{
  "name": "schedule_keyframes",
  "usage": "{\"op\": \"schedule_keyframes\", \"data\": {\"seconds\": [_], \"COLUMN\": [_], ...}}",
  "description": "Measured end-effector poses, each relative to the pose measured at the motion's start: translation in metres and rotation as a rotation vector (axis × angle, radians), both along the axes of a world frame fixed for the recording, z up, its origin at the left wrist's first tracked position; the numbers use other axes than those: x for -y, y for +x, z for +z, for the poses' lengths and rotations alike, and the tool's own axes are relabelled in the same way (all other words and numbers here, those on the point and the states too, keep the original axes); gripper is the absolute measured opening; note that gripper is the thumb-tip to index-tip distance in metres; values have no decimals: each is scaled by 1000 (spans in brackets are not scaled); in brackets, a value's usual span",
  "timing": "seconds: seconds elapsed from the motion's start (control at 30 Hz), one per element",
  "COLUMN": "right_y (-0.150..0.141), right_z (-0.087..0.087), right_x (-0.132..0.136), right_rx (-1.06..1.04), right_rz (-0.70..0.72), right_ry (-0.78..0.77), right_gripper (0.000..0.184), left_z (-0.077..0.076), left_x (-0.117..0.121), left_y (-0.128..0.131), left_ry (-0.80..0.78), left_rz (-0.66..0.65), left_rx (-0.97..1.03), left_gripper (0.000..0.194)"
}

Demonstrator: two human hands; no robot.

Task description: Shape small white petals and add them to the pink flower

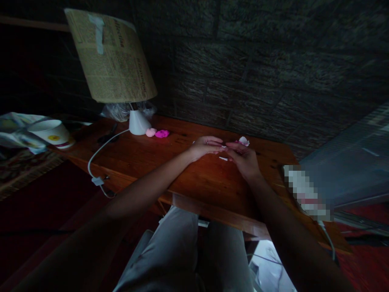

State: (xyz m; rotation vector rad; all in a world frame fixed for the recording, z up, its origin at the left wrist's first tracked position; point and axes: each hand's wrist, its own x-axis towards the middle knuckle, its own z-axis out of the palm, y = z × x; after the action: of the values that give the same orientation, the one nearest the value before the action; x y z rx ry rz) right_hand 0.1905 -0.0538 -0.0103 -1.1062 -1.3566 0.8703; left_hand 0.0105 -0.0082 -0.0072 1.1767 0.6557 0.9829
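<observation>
Over the wooden table, my left hand (207,148) and my right hand (244,159) meet at the fingertips. A small white piece (224,147), which looks like modelling clay, is pinched between them. The left fingers are fairly straight; those on the right are bent, and partly hidden by the hand's back. Just below the fingertips lies a thin white strip (223,159). Behind my right hand sits a white and pink lump (243,141), partly covered by the hand. Farther left, a pale pink lump (151,132) touches a bright magenta lump (162,134).
A lamp with a newsprint shade (112,61) stands at the back left, its white cord (91,156) looping over the front edge. Dark scissors (109,136) lie nearby. At far left is a white cup (50,132). A blurred-out device (306,192) with a cable lies right.
</observation>
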Motion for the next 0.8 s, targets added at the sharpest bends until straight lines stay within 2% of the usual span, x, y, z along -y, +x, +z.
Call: {"op": "schedule_keyframes", "data": {"seconds": [0.27,0.53,0.8], "right_y": [0,-1,1], "right_z": [0,0,1], "right_x": [0,1,0], "right_rx": [41,49,71], "right_rz": [18,55,-15], "right_ry": [1,-5,7], "right_gripper": [41,44,39], "left_z": [-2,-5,-2], "left_x": [-3,-6,1], "left_y": [0,-1,1], "left_ry": [-17,-37,19], "left_rz": [26,-13,0], "left_rx": [-29,-27,42], "left_gripper": [52,39,48]}}
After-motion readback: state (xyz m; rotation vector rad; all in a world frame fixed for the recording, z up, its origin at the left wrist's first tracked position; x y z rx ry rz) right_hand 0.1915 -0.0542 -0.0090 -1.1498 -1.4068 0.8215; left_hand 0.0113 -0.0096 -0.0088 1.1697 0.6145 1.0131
